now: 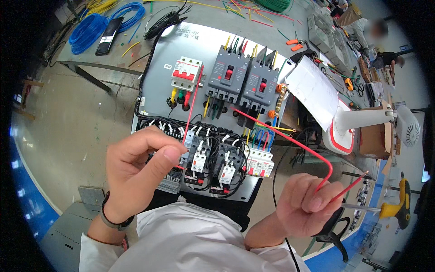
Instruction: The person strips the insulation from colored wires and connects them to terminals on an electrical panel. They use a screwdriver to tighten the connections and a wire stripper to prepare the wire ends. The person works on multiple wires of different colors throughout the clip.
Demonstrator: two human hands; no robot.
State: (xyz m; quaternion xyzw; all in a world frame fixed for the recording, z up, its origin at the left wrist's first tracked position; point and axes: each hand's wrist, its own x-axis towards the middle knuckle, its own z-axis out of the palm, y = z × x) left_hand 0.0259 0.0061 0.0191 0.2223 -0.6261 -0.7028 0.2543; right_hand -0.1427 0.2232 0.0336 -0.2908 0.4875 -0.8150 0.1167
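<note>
As a thick red wire (292, 140) slants down-right from the grey breakers (229, 72), bending into your right hand (306, 206), a red end (351, 185) jutting up-right, your fingers there grasp it and a yellow-handled screwdriver (393, 209); your left hand (142, 170) pinches a near-upright thin red wire (193, 102).

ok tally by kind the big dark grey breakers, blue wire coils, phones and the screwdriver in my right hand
Dark grey breakers: 2
Blue wire coils: 2
Phone: 1
Screwdriver in right hand: 1
Total: 6
</note>
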